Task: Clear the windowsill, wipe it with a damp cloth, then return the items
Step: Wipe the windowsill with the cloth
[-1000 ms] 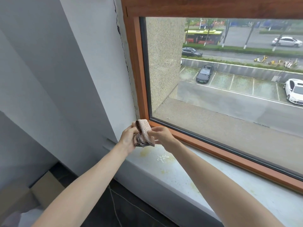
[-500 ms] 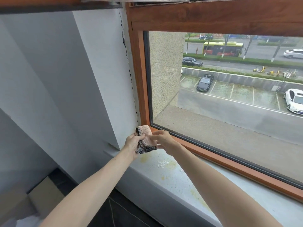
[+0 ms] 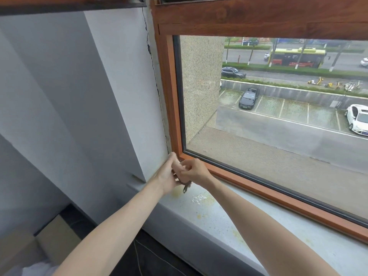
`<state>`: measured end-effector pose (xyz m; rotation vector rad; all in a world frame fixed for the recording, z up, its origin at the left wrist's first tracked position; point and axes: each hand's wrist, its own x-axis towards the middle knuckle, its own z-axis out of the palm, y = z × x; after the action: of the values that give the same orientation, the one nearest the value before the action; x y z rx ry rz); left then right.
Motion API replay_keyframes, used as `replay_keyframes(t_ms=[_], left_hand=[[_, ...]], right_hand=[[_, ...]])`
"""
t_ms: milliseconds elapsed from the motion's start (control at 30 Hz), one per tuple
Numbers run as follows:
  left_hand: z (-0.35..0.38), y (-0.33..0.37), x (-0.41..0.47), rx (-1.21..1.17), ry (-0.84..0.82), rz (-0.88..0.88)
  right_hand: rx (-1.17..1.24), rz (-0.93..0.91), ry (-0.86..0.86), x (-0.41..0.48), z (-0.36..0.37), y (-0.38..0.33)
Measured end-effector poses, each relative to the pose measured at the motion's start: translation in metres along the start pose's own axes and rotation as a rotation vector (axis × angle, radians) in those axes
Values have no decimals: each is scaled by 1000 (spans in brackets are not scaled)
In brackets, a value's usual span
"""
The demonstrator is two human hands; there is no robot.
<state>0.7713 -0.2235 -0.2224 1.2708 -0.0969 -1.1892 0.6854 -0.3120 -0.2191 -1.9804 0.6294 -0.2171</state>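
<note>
Two hands, left [image 3: 166,177] and right [image 3: 196,171], one cloth [image 3: 186,187], one windowsill [image 3: 268,232], one window frame [image 3: 249,181].

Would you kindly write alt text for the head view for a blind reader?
The left hand and right hand grip a bunched cloth above the left corner of the stained windowsill, beside a wood-framed window overlooking a car park.

Grey windowsill [image 3: 258,226]: smooth, matt, stone-like, with yellowish stains and white crumbly flecks near its left end. Orange-brown window frame [image 3: 258,16]: wood-grain, satin sheen; black rubbery seal [image 3: 177,96] against clear glossy glass [image 3: 268,156]. White wall [image 3: 119,96]: matt paint, cracked along the frame. Bunched cloth [image 3: 185,189], mostly hidden between left hand [image 3: 168,175] and right hand [image 3: 196,172]: dangling bit looks coarse-woven, dark and light, hard to tell. Below, matt brown cardboard [image 3: 51,235].
</note>
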Motion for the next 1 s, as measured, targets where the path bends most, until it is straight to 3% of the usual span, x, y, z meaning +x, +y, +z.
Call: replay_keyframes(t_ms=[67, 100, 267, 500, 633, 767, 1000], left_hand=[[-3, 1, 1, -201, -65, -39], [-6, 1, 2, -279, -67, -27], [-14, -2, 3, -449, -174, 24], [-3, -3, -2, -305, -262, 75], [-4, 1, 2, -304, -251, 28], [-7, 2, 7, -270, -114, 24], [0, -4, 2, 106, -163, 115]], right_hand=[[243, 18, -191, -4, -5, -2], [342, 35, -201, -5, -7, 0], [502, 151, 116, 1, -15, 12], [482, 135, -47, -2, -5, 7], [422, 137, 120, 5, -1, 9], [361, 169, 266, 12, -1, 11], [489, 164, 41, 8, 4, -2]])
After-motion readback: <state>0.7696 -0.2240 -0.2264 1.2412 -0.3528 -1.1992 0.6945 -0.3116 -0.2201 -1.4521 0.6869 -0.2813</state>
